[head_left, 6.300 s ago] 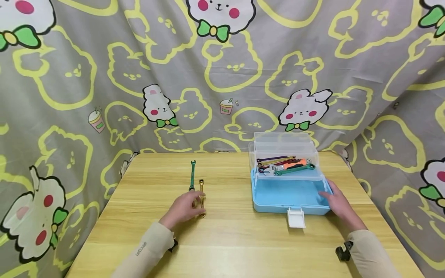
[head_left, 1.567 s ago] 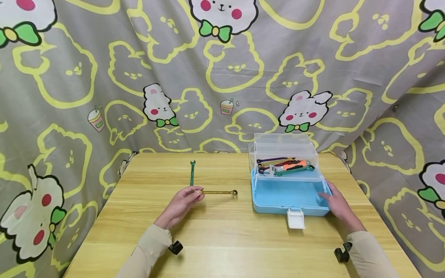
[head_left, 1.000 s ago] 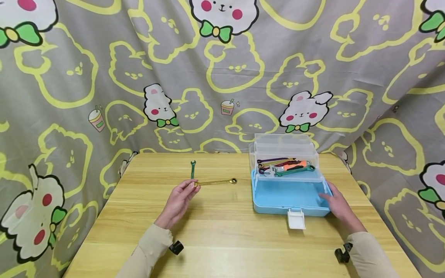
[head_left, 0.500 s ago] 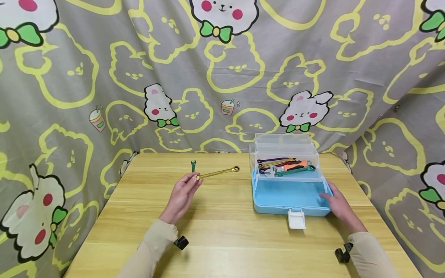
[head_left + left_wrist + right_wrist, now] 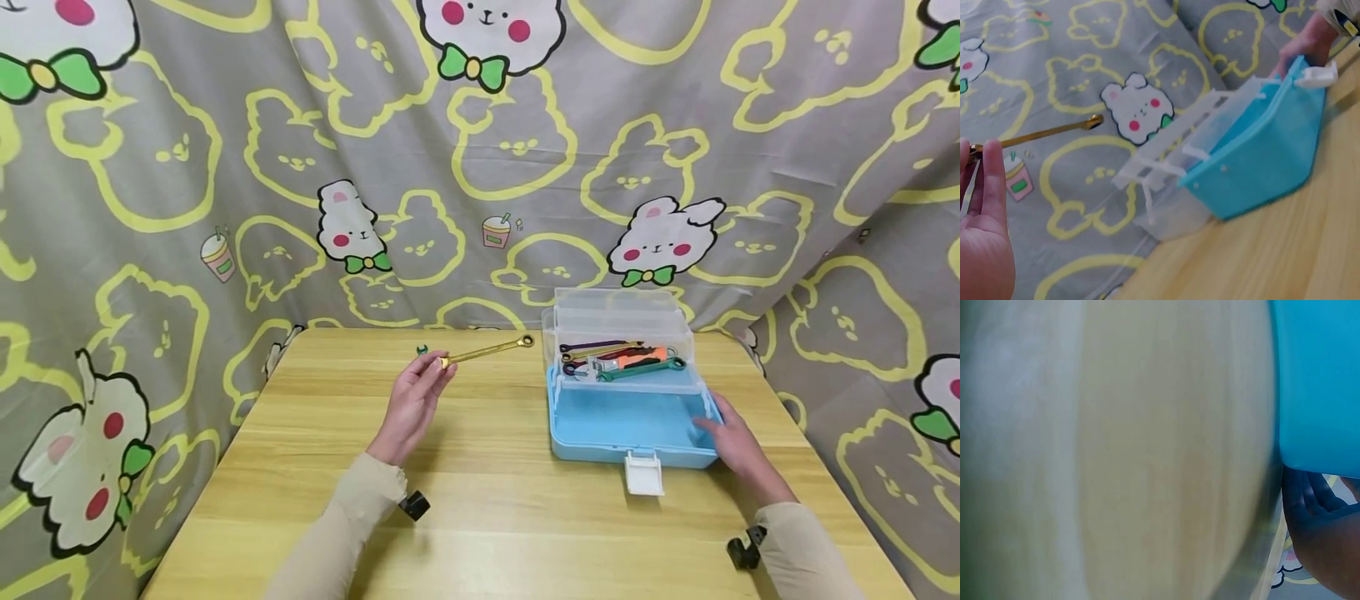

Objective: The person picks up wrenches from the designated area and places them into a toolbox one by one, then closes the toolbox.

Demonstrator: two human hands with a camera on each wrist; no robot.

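Note:
My left hand (image 5: 417, 398) pinches one end of a gold combination wrench (image 5: 487, 351), whose ring end points right and slightly up, raised above the table. The left wrist view shows the same wrench (image 5: 1047, 132) against the curtain. Beyond that hand, a green wrench (image 5: 422, 350) lies on the table, mostly hidden, only its open end showing. My right hand (image 5: 738, 442) holds the right wall of a blue toolbox (image 5: 630, 417), thumb over the rim and fingers outside. In the right wrist view, fingers (image 5: 1310, 494) lie along the box's side.
The toolbox's clear tray (image 5: 660, 385) bears several wrenches, among them a green one (image 5: 641, 370), and an orange-handled tool (image 5: 633, 358). A white latch (image 5: 643, 475) hangs at the front. The wooden table (image 5: 480, 517) meets a patterned curtain (image 5: 420, 150) behind.
My left hand has picked up the gold wrench, turned it sideways, then raised it away from me and to the right. My right hand has stayed on the toolbox.

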